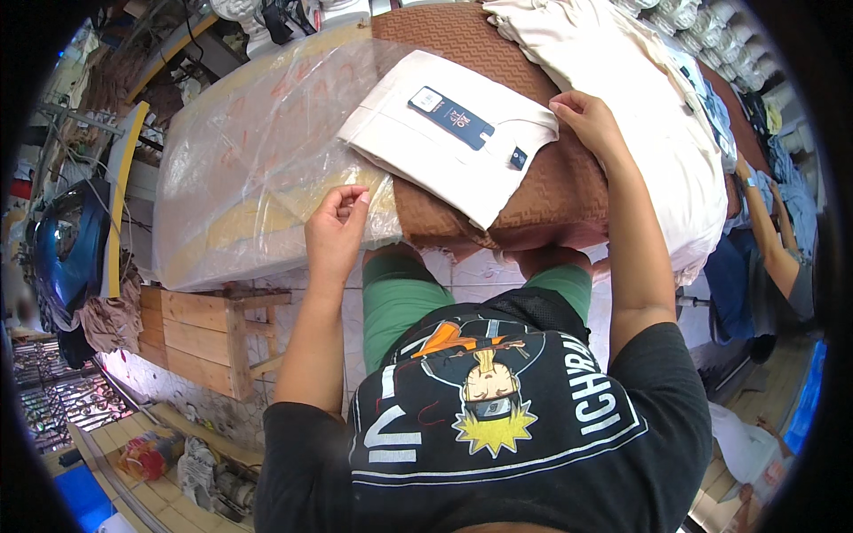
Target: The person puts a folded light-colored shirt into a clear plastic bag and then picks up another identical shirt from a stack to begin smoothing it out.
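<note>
A folded off-white shirt [400, 120] lies flat and slanted on the brown patterned cloth [435, 209] in front of me. A long dark blue hang tag [451, 117] with a white sticker rests on it, and a small dark label [517, 158] shows near its right end. My right hand [588, 124] is closed in a pinch at the shirt's right corner. Left of the shirt and apart from it, my left hand [336, 233] hovers over the near edge of the plastic-wrapped surface [258, 151]. Its fingers are curled with the thumb against them; what they hold, if anything, is hidden.
A heap of cream fabric [657, 151] covers the table's right side. Below the left end stands a wooden bench [195, 333]. Machine tables with a blue machine part [71, 240] line the left. At the far right another person's arm [771, 240] reaches toward blue garments.
</note>
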A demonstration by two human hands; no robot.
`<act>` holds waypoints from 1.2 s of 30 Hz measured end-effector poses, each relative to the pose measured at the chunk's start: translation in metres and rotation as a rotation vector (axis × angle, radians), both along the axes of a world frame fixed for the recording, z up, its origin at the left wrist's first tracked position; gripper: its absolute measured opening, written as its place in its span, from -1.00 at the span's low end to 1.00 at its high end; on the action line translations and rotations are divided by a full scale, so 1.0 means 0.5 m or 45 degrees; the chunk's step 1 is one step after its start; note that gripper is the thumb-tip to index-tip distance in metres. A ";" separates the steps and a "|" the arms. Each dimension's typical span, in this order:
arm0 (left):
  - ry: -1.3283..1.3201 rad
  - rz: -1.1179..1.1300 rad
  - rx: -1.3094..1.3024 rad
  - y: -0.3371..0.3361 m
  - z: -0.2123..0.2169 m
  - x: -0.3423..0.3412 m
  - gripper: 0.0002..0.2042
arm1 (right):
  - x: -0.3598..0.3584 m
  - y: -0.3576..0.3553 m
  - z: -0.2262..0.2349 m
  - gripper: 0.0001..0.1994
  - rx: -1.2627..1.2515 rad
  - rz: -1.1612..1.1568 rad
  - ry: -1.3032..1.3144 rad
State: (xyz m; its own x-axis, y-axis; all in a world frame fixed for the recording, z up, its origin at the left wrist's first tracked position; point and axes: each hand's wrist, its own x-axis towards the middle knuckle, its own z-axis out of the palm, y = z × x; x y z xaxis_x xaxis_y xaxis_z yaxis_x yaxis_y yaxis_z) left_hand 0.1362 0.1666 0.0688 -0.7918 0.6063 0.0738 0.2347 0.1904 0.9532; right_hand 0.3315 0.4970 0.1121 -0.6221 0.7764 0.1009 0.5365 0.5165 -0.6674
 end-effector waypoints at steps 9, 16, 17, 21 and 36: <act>0.370 -0.049 -0.024 0.074 0.085 0.003 -0.86 | 0.057 0.014 -0.022 -0.73 -0.336 -0.180 0.005; 0.258 -0.152 -0.035 0.097 0.032 0.036 -0.86 | -0.002 -0.016 -0.005 -0.68 -0.625 -0.353 -0.197; 0.246 -0.151 -0.034 0.095 0.024 0.037 -0.85 | 0.000 -0.009 -0.015 -0.70 -0.689 -0.316 -0.085; 0.173 -0.141 -0.080 0.076 0.011 0.033 -0.85 | 0.006 0.018 -0.065 -0.80 -0.928 -0.240 0.205; -0.001 -0.175 -0.172 0.041 0.073 -0.033 -0.72 | -0.099 0.019 0.025 -0.66 0.077 0.077 -0.142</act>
